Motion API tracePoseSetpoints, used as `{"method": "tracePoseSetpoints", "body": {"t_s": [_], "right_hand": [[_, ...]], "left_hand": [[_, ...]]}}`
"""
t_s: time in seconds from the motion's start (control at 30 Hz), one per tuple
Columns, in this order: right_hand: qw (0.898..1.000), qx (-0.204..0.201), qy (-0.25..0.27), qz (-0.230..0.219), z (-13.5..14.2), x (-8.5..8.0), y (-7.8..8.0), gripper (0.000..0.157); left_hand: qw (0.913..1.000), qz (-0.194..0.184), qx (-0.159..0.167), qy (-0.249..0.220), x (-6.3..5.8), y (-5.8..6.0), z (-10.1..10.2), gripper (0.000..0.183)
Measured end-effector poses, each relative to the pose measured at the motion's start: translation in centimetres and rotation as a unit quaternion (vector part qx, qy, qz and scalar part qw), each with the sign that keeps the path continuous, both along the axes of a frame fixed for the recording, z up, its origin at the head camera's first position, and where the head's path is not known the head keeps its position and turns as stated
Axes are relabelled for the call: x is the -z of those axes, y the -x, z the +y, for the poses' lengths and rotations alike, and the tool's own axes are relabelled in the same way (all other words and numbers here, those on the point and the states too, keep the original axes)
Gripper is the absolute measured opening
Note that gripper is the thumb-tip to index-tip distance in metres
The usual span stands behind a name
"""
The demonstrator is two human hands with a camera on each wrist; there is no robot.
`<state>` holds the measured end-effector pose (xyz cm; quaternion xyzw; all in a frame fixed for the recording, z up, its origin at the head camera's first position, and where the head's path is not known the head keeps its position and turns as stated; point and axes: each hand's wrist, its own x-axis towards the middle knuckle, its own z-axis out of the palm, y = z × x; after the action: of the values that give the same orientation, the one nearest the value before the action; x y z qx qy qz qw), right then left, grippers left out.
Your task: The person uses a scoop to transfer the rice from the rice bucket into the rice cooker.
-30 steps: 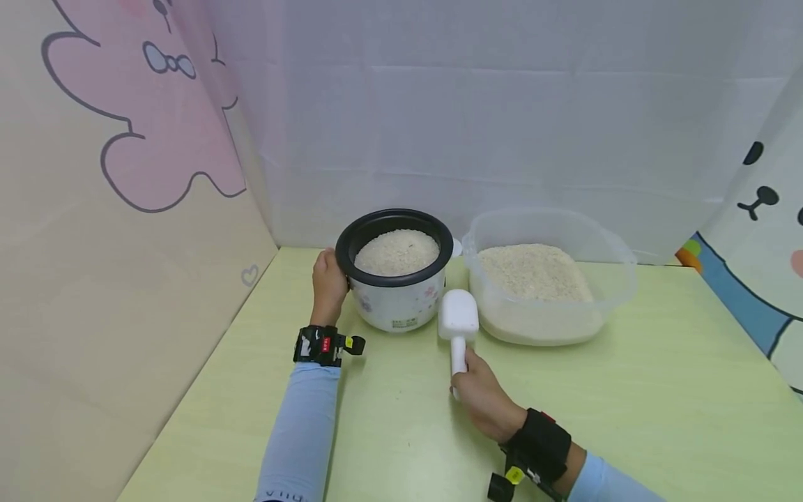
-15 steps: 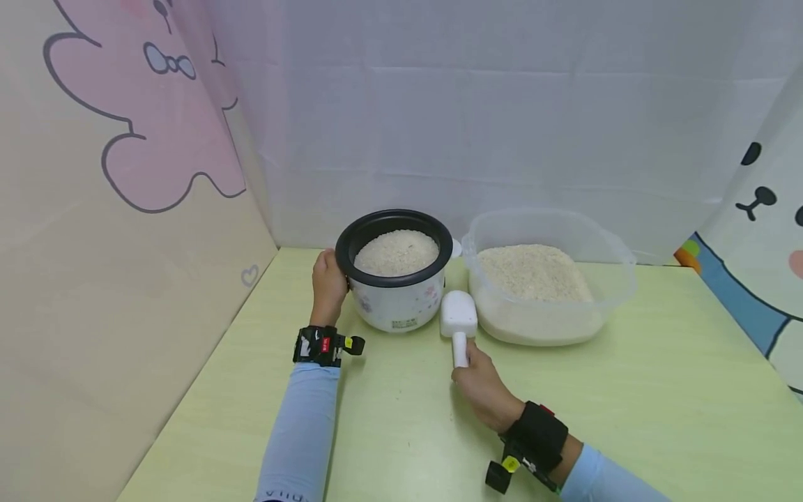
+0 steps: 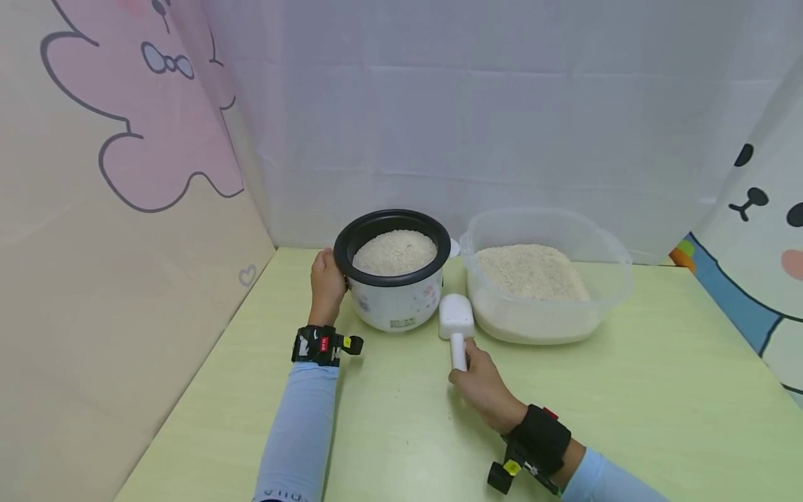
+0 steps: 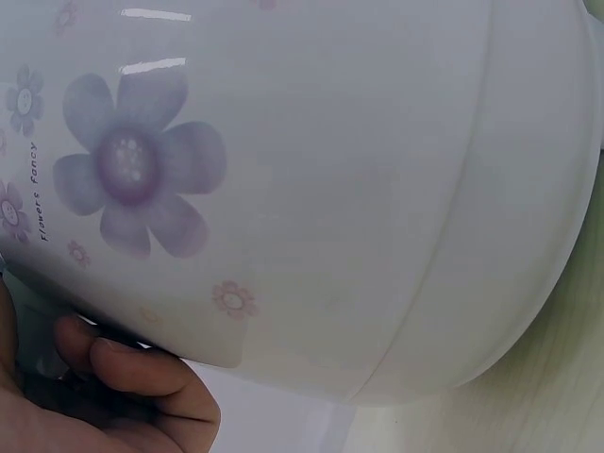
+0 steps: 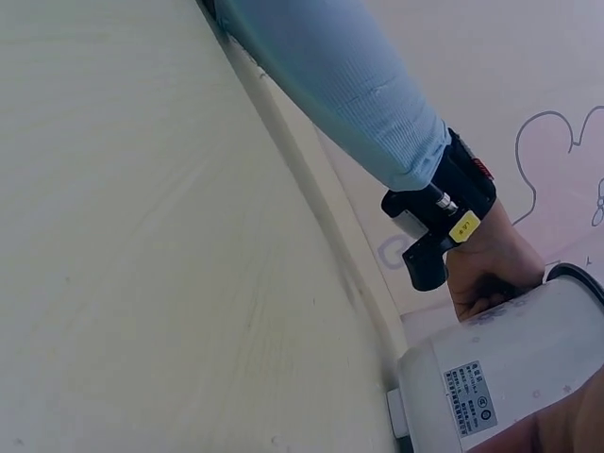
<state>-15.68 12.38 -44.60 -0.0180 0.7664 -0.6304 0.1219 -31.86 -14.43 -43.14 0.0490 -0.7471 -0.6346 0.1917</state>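
Observation:
A white rice cooker (image 3: 398, 307) with a flower print stands at the back, its black-rimmed pot heaped with rice (image 3: 395, 252). My left hand (image 3: 328, 286) is at the cooker's left side; the left wrist view shows its curled fingers (image 4: 142, 370) gripping there, below a large purple flower. In front of the cooker and the tub, a white plastic scoop (image 3: 456, 316) points away from me. My right hand (image 3: 486, 390) holds its handle. At the right wrist view's lower right corner, part of the right hand (image 5: 576, 420) overlaps the cooker (image 5: 510, 363).
A translucent plastic tub (image 3: 611, 279), partly filled with rice, stands right of the cooker. All of it is on a pale green table (image 3: 659, 376). Printed cloth walls enclose the left, back and right sides.
The right hand has shifted slightly forward along the scoop's handle, and the scoop's head sits a touch closer to me. The left hand and cooker stay put.

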Motion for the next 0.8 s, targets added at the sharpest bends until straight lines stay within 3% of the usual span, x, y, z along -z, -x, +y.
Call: {"method": "tracePoseSetpoints", "body": {"t_s": [0.13,0.3,0.37,0.47,0.57,0.63,0.7,0.77,0.8], "right_hand": [[1.000,-0.009,-0.003,0.009,-0.1,-0.1,-0.1,0.077],[1.000,-0.006,-0.014,0.019,-0.1,-0.3,0.1,0.054],[1.000,-0.011,-0.018,0.018,0.1,-0.4,0.3,0.055],[0.999,-0.021,-0.027,0.016,0.5,-0.5,0.5,0.074],[0.992,-0.038,-0.112,0.053,1.0,-0.6,0.7,0.077],[0.967,-0.046,-0.220,0.120,1.3,-0.5,0.8,0.078],[0.919,-0.040,-0.338,0.197,1.8,-0.3,0.8,0.079],[0.870,-0.024,-0.422,0.255,2.0,-0.1,0.7,0.081],[0.853,-0.017,-0.446,0.271,2.1,0.0,0.6,0.082]], "left_hand": [[0.9999,0.005,-0.005,0.007,0.1,0.0,-0.2,0.029],[0.9999,0.008,-0.005,0.005,0.2,0.2,-0.2,0.032],[1.0000,0.000,-0.001,-0.007,0.2,0.3,-0.1,0.036],[0.9996,-0.019,-0.005,-0.018,0.0,0.3,0.1,0.041],[0.9992,-0.034,-0.020,-0.008,-0.2,0.3,0.1,0.044],[0.9988,-0.041,-0.028,0.004,-0.3,0.3,0.0,0.047],[0.9983,-0.049,-0.029,0.013,-0.4,0.1,-0.1,0.055],[0.9974,-0.058,-0.026,0.032,-0.5,-0.5,-0.2,0.064],[0.9965,-0.064,-0.024,0.047,-0.5,-0.9,-0.2,0.068]]}}
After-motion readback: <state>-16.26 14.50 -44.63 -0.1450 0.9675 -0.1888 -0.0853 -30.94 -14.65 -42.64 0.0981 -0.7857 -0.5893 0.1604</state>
